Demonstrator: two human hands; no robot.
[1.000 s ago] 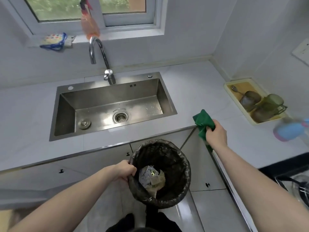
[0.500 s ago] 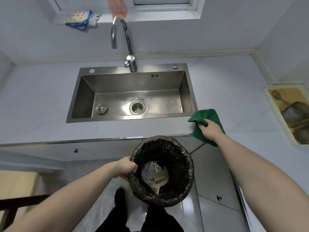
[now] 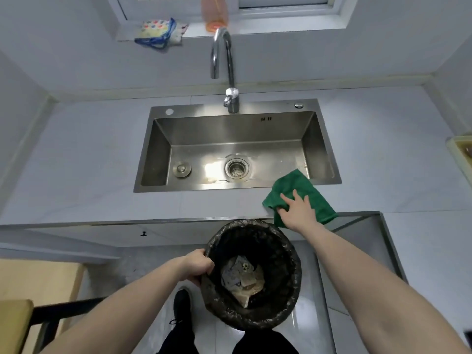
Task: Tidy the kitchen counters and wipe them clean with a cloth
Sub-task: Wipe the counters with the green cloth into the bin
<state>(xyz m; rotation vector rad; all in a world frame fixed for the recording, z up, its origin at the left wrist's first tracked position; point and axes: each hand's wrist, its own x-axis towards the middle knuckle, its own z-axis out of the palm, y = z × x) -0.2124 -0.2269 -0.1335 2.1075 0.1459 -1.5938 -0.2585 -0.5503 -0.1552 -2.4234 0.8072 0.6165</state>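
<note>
A green cloth (image 3: 304, 189) lies spread on the white counter (image 3: 89, 190), at the sink's front right corner near the counter edge. My right hand (image 3: 297, 209) presses flat on the cloth with fingers apart. My left hand (image 3: 198, 265) grips the left rim of a black-lined bin (image 3: 288, 297), held just below the counter edge. Crumpled paper scraps (image 3: 240, 275) lie inside the bin.
A steel sink (image 3: 229, 131) with a tall tap (image 3: 224, 70) fills the middle of the counter. A patterned rag (image 3: 158, 31) and an orange bottle (image 3: 214, 11) rest on the window sill. A yellow tray (image 3: 461, 149) peeks in at the right edge. A wooden surface (image 3: 15, 323) is at lower left.
The view has swung left, so the tray has slid almost out of sight. My right hand slid the cloth leftward along the counter edge and spread it flat. The bin stays in my left hand.
</note>
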